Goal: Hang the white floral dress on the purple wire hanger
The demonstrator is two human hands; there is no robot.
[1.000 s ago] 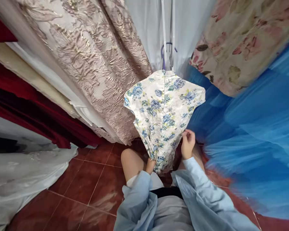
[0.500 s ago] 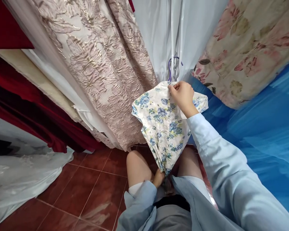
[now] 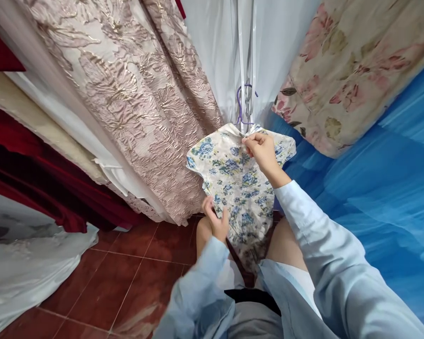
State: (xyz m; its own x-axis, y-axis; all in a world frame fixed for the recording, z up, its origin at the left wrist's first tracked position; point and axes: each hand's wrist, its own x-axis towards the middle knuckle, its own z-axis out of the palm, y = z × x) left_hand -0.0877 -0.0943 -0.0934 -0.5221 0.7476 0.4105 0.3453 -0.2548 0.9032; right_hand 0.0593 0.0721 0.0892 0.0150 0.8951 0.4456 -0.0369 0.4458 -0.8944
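Garment (image 3: 249, 197): white grnd, blue roses, green + yellowish leaves, all-over print. Hanger (image 3: 239, 101): purple. Straps (image 3: 240, 61): white, plain. Brocade-like cloth (image 3: 127, 99), L: dusty pink, raised floral w/ metallic sheen (approx. pale gold). Print cloth (image 3: 356, 80), upper R: cream, lg pink flowers, some dark leaves. Tulle (image 3: 374, 202), R: bright blue, paler streaks. Velvety cloth (image 3: 38, 160), far L: deep red. Floor tiles (image 3: 113, 278): reddish-brown, pale grout lines. Sleeves (image 3: 328, 240): lt blue, no pattern. Shirt (image 3: 256, 325): grey.
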